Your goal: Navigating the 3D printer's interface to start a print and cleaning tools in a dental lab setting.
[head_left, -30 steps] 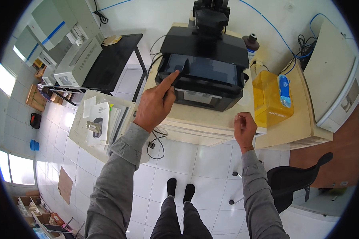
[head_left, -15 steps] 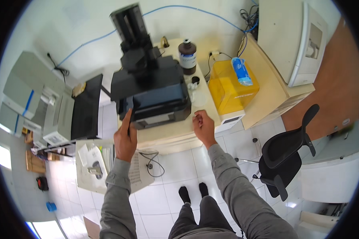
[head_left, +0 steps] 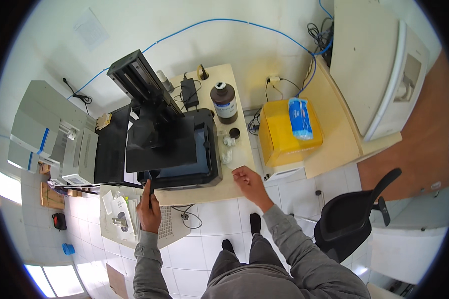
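My left hand (head_left: 149, 209) grips a slim black tool (head_left: 151, 192) at the front-left corner of the black resin printer's vat (head_left: 199, 159). The printer's column (head_left: 137, 77) and broad black plate (head_left: 164, 157) stand over the vat. My right hand (head_left: 248, 182), loosely curled with nothing visible in it, is at the front-right of the cream cabinet top (head_left: 234, 192), beside the printer. Behind it lie crumpled white tissue (head_left: 228, 142) and a dark cap (head_left: 234, 133); farther back stands a dark brown bottle (head_left: 223, 102).
A yellow cover (head_left: 274, 144) bearing a blue packet (head_left: 299, 117) stands to the right, near a white machine (head_left: 369, 60). Grey instruments and a black table (head_left: 110, 159) are at left, with a paper-laden stand (head_left: 114, 236) below. A black office chair (head_left: 341, 219) is at lower right.
My view has shifted, bringing the bottle, adapter and cabinet's back into sight. My right hand has moved closer to the printer's right corner; my left still holds the black tool at the vat.
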The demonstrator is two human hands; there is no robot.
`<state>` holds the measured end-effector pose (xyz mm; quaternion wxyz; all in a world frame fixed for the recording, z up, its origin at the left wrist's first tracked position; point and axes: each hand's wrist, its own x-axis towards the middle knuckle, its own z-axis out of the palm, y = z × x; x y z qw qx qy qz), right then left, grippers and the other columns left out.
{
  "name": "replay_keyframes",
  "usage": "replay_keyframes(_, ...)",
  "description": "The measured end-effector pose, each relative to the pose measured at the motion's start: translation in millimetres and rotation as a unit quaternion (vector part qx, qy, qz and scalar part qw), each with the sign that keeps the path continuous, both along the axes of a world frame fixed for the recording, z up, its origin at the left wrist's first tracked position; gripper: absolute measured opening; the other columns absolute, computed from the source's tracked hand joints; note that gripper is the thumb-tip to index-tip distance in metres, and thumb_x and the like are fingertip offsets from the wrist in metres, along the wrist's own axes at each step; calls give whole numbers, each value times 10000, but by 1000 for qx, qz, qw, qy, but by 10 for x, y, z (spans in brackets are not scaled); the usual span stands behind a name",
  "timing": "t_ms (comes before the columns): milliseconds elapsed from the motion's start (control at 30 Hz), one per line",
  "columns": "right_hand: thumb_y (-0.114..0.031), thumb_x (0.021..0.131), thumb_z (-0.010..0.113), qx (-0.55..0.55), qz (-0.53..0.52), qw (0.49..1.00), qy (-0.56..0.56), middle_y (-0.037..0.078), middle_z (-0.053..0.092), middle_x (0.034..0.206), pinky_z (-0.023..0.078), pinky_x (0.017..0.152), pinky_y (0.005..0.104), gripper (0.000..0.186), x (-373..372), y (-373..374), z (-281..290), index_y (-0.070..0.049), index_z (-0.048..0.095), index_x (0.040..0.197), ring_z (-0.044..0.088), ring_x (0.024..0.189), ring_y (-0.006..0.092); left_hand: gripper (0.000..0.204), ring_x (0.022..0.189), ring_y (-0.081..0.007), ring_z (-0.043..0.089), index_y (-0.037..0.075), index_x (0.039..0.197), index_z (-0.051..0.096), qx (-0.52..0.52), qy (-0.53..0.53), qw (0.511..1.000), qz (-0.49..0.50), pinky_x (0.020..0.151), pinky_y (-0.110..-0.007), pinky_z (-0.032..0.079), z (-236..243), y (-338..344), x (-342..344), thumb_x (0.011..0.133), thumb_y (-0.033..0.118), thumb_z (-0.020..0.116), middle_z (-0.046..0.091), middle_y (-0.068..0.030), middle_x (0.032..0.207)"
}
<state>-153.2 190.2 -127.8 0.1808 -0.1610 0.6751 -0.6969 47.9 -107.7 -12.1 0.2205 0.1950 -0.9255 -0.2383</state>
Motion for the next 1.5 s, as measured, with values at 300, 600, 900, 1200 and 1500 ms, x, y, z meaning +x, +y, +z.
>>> replay_keyframes(300, 38, 895, 710, 188, -32, 962, 195, 114, 726, 1045, 587, 786, 349, 292, -1401, -16, 588, -15, 695, 1182, 710, 925, 232, 459, 721, -246, 726, 40, 1536, 581, -21, 42, 999, 13, 645, -369, 571, -30, 146, -76, 1081, 52, 520, 774, -233, 1147)
replay_keyframes(600, 49, 789, 722, 339, 107, 872, 337, 166, 647, 1242, 532, 1007, 460, 541, -1731, -383, 239, -54, 655, 1315, 604, 1177, 391, 514, 734, -296, 722, 18, 1530, 578, -11, 46, 999, 15, 686, -371, 580, -12, 216, -176, 1019, -26, 550, 770, -231, 1129)
replay_keyframes(900, 93, 815, 724, 174, -13, 926, 334, 109, 599, 1103, 557, 911, 296, 461, -1913, -244, 1576, -39, 687, 1256, 665, 1020, 228, 506, 684, -310, 686, -14, 1513, 581, 12, 38, 998, 58, 663, -401, 554, -31, 290, -102, 1009, -28, 557, 754, -206, 969)
replay_keyframes(1200, 87, 800, 811, 33, 113, 927, 356, 140, 711, 1186, 548, 985, 338, 329, -2792, -701, 1749, -19, 653, 1068, 696, 1111, 236, 492, 694, -293, 694, -27, 1501, 584, -5, 20, 997, 80, 671, -390, 559, -45, 340, -119, 1012, -34, 540, 752, -208, 991)
replay_keyframes(1500, -29, 755, 893, 78, 109, 915, 380, 159, 686, 1182, 555, 944, 368, 437, -2852, -809, 1469, -60, 653, 1119, 690, 1116, 315, 482, 717, -318, 704, -57, 1473, 590, 12, -2, 992, 122, 688, -403, 563, -18, 453, -102, 994, -59, 540, 730, -222, 930)
